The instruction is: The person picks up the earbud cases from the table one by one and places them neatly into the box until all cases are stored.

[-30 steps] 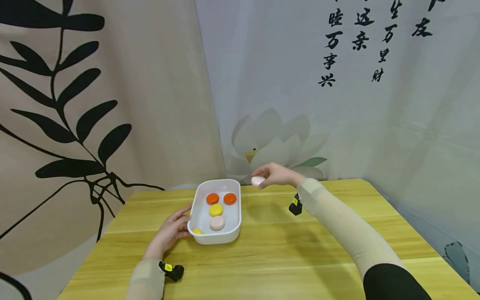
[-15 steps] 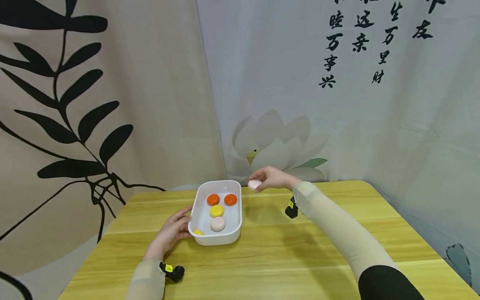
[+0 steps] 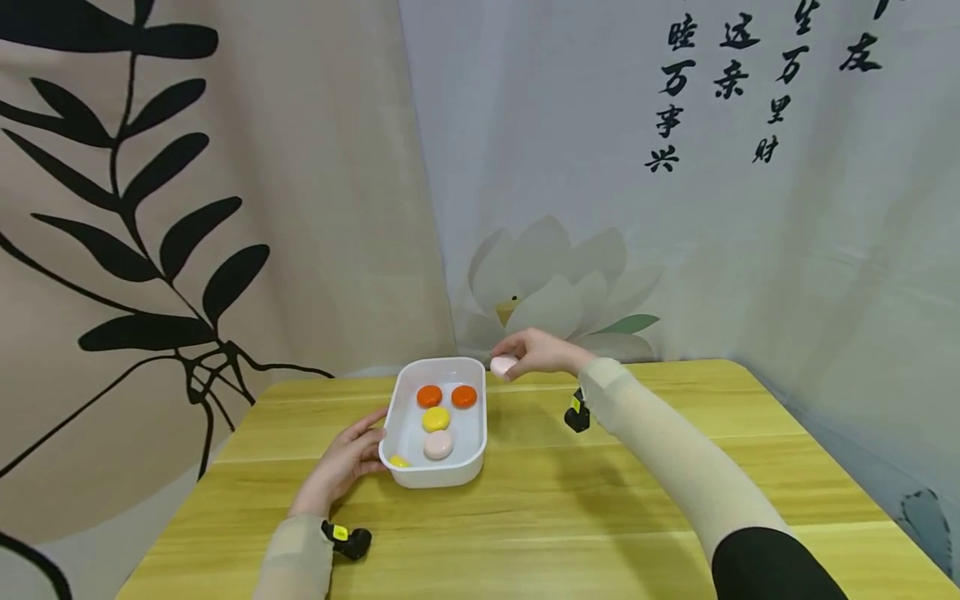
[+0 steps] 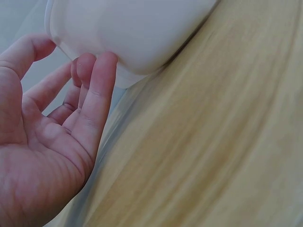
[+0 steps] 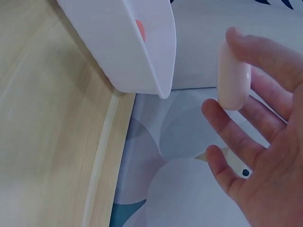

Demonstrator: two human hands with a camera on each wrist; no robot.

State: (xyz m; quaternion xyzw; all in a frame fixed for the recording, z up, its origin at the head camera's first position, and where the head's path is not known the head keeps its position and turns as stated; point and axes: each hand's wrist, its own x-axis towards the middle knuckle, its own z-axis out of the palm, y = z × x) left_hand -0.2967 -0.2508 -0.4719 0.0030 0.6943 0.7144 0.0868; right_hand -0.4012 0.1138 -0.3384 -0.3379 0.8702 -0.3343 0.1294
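Observation:
A white rectangular tub [image 3: 433, 478] stands on the wooden table. In it lie two orange discs [image 3: 463, 397], a yellow disc [image 3: 436, 418], a pale pink disc [image 3: 438, 444], and another yellow piece [image 3: 399, 461] partly hidden by the near wall. Fingertips of my left hand [image 3: 341, 464] rest against the tub's left side; the left wrist view shows them at its outer wall [image 4: 132, 33]. My right hand [image 3: 546, 352] pinches a smooth, rounded pale pink disc [image 5: 232, 80] between thumb and fingers, just right of the tub's far right corner, raised above the table.
The wooden table [image 3: 600, 508] ends at a far edge close behind the tub. Behind hangs a curtain [image 3: 555, 167] printed with a lotus, writing and dark leaves. Each wrist carries a small black camera [image 3: 577, 414].
My right hand has moved slightly left, bringing the pink disc closer to the tub's far right corner. The left hand stays at the tub, and the discs inside lie as before.

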